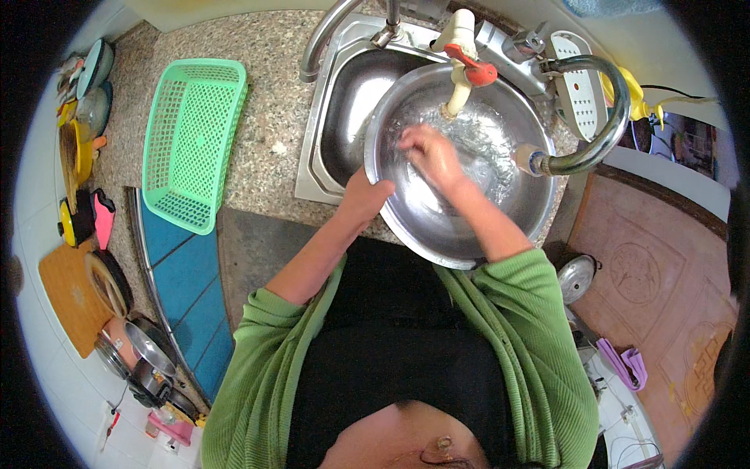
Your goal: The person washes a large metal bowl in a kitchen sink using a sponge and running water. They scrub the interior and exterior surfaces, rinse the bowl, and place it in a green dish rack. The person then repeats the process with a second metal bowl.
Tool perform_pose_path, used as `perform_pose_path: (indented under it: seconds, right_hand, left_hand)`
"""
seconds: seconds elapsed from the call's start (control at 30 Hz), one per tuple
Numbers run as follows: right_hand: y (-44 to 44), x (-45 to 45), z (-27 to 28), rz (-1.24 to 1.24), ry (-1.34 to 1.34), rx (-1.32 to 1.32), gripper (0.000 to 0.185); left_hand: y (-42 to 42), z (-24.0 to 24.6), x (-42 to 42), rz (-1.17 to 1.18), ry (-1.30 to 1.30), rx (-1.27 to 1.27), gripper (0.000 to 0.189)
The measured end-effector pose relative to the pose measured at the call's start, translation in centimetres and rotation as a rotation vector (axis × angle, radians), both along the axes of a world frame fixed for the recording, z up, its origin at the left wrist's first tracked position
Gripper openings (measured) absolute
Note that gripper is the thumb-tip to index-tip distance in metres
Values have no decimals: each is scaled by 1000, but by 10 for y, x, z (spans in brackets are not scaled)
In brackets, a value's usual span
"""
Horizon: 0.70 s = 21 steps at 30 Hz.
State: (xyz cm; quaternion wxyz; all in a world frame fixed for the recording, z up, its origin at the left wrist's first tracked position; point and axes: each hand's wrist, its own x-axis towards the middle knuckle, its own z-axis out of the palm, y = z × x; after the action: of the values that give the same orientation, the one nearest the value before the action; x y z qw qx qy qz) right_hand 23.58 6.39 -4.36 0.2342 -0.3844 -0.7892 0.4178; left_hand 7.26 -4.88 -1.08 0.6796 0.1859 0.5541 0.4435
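Observation:
A large round metal basin [469, 234] rests partly over the stainless steel sink [345, 117], with rippling water in it. My left hand [366, 196] grips the basin's near left rim, thumb on top and fingers under or outside it. Inside the basin, my right hand [430, 153] is bent at the fingers over the left part of the bowl; whether it holds anything is hard to tell. A cream plastic tap with a red lever [480, 74] points down into the basin. The end of a curved metal spout [530, 161] reaches over its right side.
A green plastic basket [196, 140] stands on the speckled stone counter [269, 117] to the left. Another curved metal faucet [328, 35] overhangs the sink's left corner. Pans, a wooden cutting board [67, 293] and bowls line the far left wall.

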Motion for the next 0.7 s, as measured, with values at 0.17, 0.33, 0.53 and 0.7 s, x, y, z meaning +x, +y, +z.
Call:
perform_pose_path:
  seconds: [0.17, 0.33, 0.53, 0.7]
  right_hand:
    - [-50, 52, 42, 333, -35, -371, 19]
    - [-48, 42, 37, 328, -21, -303, 19]
    - [32, -5, -17, -7, -83, 37, 17]
    - [72, 74, -28, -112, -325, 212, 17]
  left_hand:
    - [7, 9, 4, -1, -23, -20, 48]
    - [9, 14, 8, 43, 34, -31, 45]
    - [5, 16, 7, 65, 108, -112, 46]
    - [7, 23, 4, 18, 108, -147, 49]
